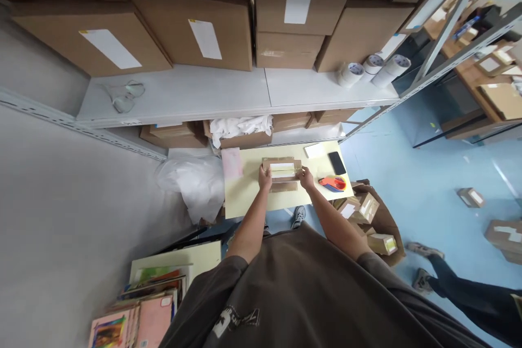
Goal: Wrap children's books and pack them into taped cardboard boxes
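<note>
A small brown cardboard box (282, 179) with a white label on top lies on the pale yellow table (244, 199). My left hand (265, 178) grips its left end, and my right hand (305, 178) holds the right end. A brown strip of cardboard or tape shows along the box's near side. To the right of my right hand rests an orange and blue tape dispenser (333, 184), with a black phone (337, 163) beyond it. White paper (314, 150) lies near the far edge, and a pink sheet (232, 163) is at the left.
Shelving (228, 92) with large boxes, tape rolls (349, 73) and glasses (124, 99) stands ahead. A carton of small boxes (385, 223) is right of the table, plastic wrap (196, 182) left. A person's legs (460, 283) show at lower right.
</note>
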The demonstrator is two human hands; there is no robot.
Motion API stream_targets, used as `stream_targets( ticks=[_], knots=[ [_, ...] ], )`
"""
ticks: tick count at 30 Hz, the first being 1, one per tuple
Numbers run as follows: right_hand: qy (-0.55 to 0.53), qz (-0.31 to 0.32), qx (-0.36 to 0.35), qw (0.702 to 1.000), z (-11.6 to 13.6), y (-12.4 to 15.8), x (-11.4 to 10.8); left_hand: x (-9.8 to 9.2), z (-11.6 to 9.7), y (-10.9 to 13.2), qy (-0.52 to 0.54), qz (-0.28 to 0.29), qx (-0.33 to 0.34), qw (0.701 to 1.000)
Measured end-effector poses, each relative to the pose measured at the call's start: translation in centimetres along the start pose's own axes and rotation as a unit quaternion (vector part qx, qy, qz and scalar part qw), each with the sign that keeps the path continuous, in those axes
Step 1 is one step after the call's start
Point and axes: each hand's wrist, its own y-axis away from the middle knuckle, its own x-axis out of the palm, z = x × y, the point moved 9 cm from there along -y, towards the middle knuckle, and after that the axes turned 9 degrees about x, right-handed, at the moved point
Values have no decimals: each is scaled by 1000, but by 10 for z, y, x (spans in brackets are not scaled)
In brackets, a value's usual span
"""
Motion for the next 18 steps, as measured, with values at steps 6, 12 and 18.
stream_targets(
  ticks=[6, 12, 18],
  knots=[
    [98, -5, -98, 990, 7, 5, -31, -15, -16, -1, -73, 11, -14, 997],
    [127, -50, -106, 985, -45, -12, -125, -22, -38, 3, -197, 25, -66, 978],
    [145, -59, -45, 987, -124, -34, -186, 0, -57, 14, -216, 9, -76, 973]
  ],
)
